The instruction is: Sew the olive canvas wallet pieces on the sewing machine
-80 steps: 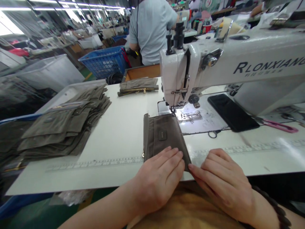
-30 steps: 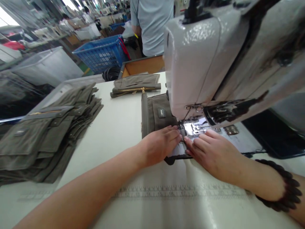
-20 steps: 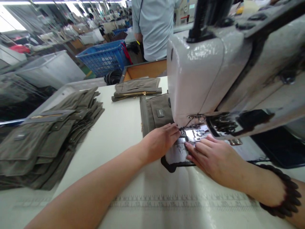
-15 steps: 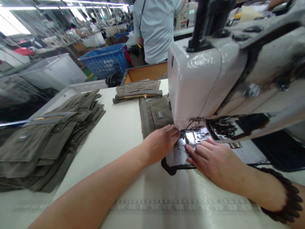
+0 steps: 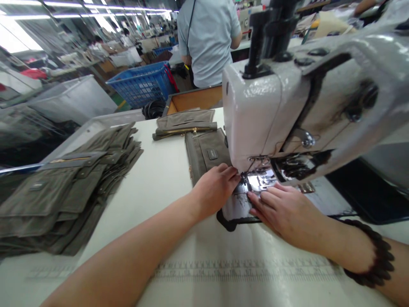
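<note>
An olive-grey fabric bag panel point(image 5: 211, 145) with a small dark label lies flat beside the head of a white sewing machine point(image 5: 255, 106). On its near edge, close to the presser foot point(image 5: 244, 178), my left hand point(image 5: 217, 185) rests with its fingers bent together and gripping the cloth there. Just right of the foot, my right hand point(image 5: 281, 207) lies with fingers stretched over the shiny metal plate point(image 5: 238, 209). A dark beaded bracelet circles the right wrist. The machine head hides the panel's right part.
Stacked olive fabric pieces point(image 5: 64, 187) lie at the left. Folded zippered pieces point(image 5: 185, 123) rest behind the panel. A printed ruler point(image 5: 236, 270) crosses the white table. Beyond are a blue basket point(image 5: 140, 83), a wooden box point(image 5: 194, 100) and a person point(image 5: 207, 42) facing away.
The camera view has shifted slightly, so more of the machine's arm shows. Both hands keep nearly the same place by the presser foot. The person behind has moved an arm.
</note>
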The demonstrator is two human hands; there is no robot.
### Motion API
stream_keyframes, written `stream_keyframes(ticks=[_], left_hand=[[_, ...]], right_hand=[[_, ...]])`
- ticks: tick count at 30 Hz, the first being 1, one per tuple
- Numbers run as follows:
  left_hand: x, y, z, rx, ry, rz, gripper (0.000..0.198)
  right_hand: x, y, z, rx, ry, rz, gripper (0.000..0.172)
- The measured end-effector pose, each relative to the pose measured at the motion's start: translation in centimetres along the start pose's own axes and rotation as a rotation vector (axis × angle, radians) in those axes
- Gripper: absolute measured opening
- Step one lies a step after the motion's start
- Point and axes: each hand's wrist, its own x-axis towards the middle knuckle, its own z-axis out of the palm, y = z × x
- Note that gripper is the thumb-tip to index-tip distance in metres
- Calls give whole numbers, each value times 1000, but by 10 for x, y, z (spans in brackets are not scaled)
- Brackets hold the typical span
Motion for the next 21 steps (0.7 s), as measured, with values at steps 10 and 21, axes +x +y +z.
stream_keyframes(ticks=[10, 21], left_hand=[[3, 52, -20, 158, -167, -52, 17], [4, 51, -11, 218, -104, 1, 16]], right_hand=[[0, 5, -5, 87, -5, -29, 34], [2, 4, -3, 126, 1, 11, 32]])
